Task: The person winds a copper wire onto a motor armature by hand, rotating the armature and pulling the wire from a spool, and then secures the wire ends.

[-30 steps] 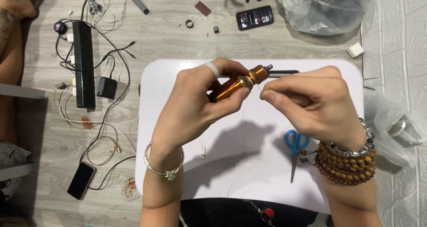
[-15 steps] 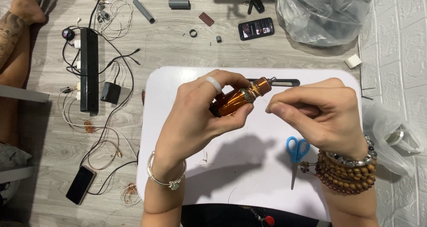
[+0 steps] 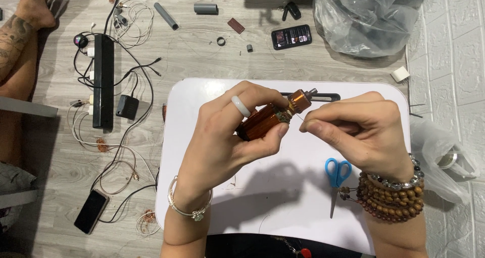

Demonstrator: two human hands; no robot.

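Note:
My left hand (image 3: 230, 136), with a pale ring and a silver bracelet, grips a copper-wound motor armature (image 3: 270, 117) with a short steel shaft, held above the white table (image 3: 202, 91). My right hand (image 3: 361, 131), wearing wooden bead bracelets, pinches a thin wire (image 3: 299, 118) just right of the armature's commutator end. Blue-handled scissors (image 3: 336, 179) lie on the table below my right hand. A thin dark tool (image 3: 327, 97) lies behind the armature.
A black power strip (image 3: 103, 86) with tangled cables, a phone (image 3: 91, 211), a second phone (image 3: 291, 36), grey tubes (image 3: 205, 8) and a clear plastic bag (image 3: 364, 18) lie on the wood floor. Another person's leg (image 3: 20, 56) is at left.
Both hands have dropped slightly in the view with the armature. My right hand's pinching fingers have moved a little closer to the armature's end.

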